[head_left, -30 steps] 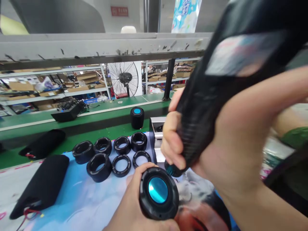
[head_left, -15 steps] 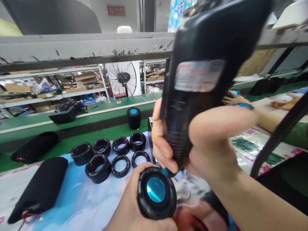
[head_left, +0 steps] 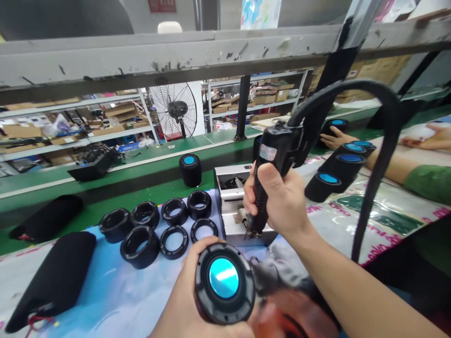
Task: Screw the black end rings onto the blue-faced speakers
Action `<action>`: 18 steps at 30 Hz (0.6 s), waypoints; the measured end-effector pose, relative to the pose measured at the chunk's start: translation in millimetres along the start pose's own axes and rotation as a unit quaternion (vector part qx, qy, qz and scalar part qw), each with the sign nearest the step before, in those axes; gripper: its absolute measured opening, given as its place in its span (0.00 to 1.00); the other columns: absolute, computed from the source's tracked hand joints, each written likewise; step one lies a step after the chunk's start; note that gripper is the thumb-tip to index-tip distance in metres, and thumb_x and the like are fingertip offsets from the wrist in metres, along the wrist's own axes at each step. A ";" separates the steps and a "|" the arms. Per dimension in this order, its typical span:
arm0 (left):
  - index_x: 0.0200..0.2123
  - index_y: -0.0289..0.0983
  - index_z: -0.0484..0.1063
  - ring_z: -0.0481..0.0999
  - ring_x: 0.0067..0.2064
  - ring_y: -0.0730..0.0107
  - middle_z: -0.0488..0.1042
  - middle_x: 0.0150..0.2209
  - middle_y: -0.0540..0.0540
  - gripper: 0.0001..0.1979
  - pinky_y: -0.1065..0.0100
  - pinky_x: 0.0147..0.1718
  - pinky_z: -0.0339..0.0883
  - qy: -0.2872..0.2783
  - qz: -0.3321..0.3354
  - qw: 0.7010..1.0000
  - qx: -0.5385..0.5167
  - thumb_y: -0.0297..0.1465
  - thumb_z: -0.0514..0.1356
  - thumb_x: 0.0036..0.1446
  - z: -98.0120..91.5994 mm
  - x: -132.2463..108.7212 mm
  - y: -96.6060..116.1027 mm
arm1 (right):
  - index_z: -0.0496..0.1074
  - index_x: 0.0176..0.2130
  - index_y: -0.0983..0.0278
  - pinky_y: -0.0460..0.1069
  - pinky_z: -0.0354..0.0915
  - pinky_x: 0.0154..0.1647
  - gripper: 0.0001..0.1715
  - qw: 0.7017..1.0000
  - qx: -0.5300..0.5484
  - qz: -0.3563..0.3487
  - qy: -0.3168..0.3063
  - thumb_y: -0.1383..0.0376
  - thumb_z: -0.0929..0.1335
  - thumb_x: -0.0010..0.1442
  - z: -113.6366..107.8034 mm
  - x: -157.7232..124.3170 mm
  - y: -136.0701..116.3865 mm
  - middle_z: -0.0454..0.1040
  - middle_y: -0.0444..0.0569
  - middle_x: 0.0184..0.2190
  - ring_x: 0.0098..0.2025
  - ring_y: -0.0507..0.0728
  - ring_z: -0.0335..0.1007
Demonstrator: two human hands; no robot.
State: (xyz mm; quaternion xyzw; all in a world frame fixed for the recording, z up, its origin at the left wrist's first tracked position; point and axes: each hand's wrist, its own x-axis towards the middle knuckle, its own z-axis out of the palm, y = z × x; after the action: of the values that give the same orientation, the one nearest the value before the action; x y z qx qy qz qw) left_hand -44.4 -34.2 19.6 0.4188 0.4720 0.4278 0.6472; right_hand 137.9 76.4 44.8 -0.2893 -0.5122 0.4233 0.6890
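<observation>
Speaker (head_left: 224,284), black with blue centre, grasped in left hand (head_left: 186,293) above printed mat (head_left: 105,293); right hand (head_left: 278,199) clenches black electric screwdriver (head_left: 273,164), tip down over metal fixture (head_left: 229,225). White sticker (head_left: 268,152) on its body too small to read. Black rubber rings (head_left: 125,249) lie beside.

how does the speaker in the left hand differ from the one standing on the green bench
The held speaker in the left hand is tilted, its blue disc facing the camera, while the standing speaker on the green bench is upright, its disc facing up. The hand hides most of the held speaker's body; the standing speaker's black body shows. Both have a round blue disc set in a black end.
</observation>
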 end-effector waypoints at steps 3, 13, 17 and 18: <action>0.57 0.45 0.67 0.85 0.41 0.61 0.83 0.43 0.52 0.47 0.67 0.42 0.77 -0.001 -0.005 1.000 0.003 0.22 0.77 0.30 0.2 0.0 1.3 | 0.67 0.33 0.61 0.46 0.60 0.11 0.36 0.999 0.002 0.032 -0.021 0.37 0.81 0.56 -2.1 -6.1 -4.7 0.69 0.39 0.16 0.11 0.51 0.61; 0.58 0.46 0.65 0.86 0.42 0.57 0.85 0.44 0.48 0.47 0.63 0.44 0.79 -0.045 0.022 0.998 -0.026 0.27 0.80 0.34 -0.9 -0.4 0.8 | 0.68 0.32 0.61 0.45 0.59 0.12 0.37 0.997 -0.017 -0.070 0.030 0.36 0.82 0.52 7.5 -1.0 -16.3 0.69 0.39 0.17 0.12 0.51 0.63; 0.59 0.44 0.65 0.86 0.45 0.55 0.84 0.48 0.46 0.46 0.62 0.45 0.78 -0.055 0.042 0.998 0.001 0.29 0.79 0.36 -4.3 -0.2 -0.4 | 0.67 0.33 0.61 0.44 0.59 0.12 0.37 0.999 -0.012 -0.045 0.023 0.36 0.81 0.55 4.7 -2.6 -3.4 0.69 0.39 0.17 0.12 0.51 0.63; 0.60 0.44 0.65 0.85 0.46 0.55 0.84 0.48 0.45 0.47 0.62 0.45 0.78 -0.054 0.047 0.997 0.009 0.28 0.79 0.36 -5.1 -0.1 -0.7 | 0.66 0.33 0.61 0.45 0.59 0.12 0.37 0.999 -0.008 -0.032 0.018 0.36 0.81 0.54 3.8 -3.8 -3.2 0.69 0.39 0.17 0.12 0.51 0.63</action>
State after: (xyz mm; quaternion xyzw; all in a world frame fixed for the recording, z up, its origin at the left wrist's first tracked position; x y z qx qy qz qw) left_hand -49.3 -33.8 17.9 0.4688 0.4202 0.4301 0.6471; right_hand 134.8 71.4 47.0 -0.2859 -0.5122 0.3916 0.7089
